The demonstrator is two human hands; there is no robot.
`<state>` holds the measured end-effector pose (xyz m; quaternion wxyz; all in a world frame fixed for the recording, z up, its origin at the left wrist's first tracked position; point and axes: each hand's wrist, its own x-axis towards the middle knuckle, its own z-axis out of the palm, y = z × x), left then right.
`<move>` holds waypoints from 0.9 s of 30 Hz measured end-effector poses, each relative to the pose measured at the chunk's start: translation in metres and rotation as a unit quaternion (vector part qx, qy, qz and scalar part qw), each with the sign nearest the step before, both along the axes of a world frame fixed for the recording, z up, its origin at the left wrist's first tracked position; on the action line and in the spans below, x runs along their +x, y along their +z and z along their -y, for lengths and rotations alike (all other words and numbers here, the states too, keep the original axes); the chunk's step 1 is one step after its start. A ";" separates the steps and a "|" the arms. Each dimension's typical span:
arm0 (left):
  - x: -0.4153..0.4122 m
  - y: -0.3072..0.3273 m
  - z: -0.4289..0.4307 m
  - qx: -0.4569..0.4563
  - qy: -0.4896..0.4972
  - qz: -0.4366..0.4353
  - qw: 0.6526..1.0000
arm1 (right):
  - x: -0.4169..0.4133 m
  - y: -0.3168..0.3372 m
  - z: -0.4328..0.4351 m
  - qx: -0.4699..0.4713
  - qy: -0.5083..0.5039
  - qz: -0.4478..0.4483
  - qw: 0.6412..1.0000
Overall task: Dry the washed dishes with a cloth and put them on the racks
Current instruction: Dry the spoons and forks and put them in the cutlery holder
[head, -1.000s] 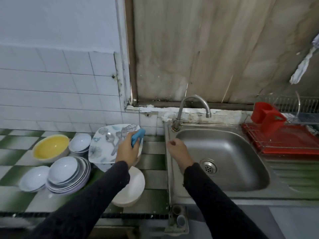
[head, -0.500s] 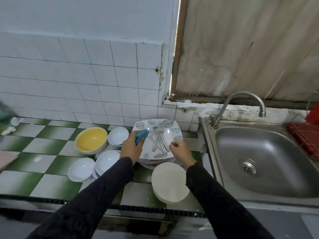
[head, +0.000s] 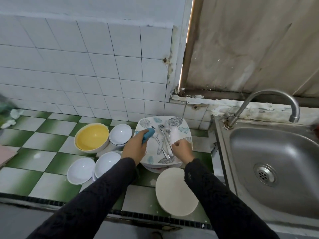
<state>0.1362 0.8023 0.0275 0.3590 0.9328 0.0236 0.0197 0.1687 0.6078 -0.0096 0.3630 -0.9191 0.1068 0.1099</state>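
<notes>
left hand (head: 134, 147) grips blue cloth (head: 147, 134) over leaf-patterned plate (head: 181, 123) bearing forks (head: 164, 137). right hand (head: 182, 150): fingers curl at the forks, hold unconfirmed. white bowls (head: 120, 133) sit stacked on counter (head: 39, 157), no rack visible: task judged barely begun.

Steel sink (head: 276, 152) w/ tap (head: 272, 93), rt side

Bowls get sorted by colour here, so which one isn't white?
The yellow bowl at the back, near the tiled wall; the other bowls are all white.
</notes>
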 end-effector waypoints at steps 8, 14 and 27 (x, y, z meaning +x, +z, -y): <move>0.018 0.003 0.001 -0.010 0.001 -0.026 1.000 | 0.015 -0.012 -0.006 -0.139 0.024 0.009 0.990; 0.029 0.008 -0.012 -0.026 0.000 -0.027 0.999 | 0.023 -0.013 -0.017 -0.145 0.023 -0.026 0.989; 0.067 0.016 -0.039 -0.168 0.042 -0.020 0.985 | 0.022 0.039 -0.031 0.102 -0.072 -0.014 0.992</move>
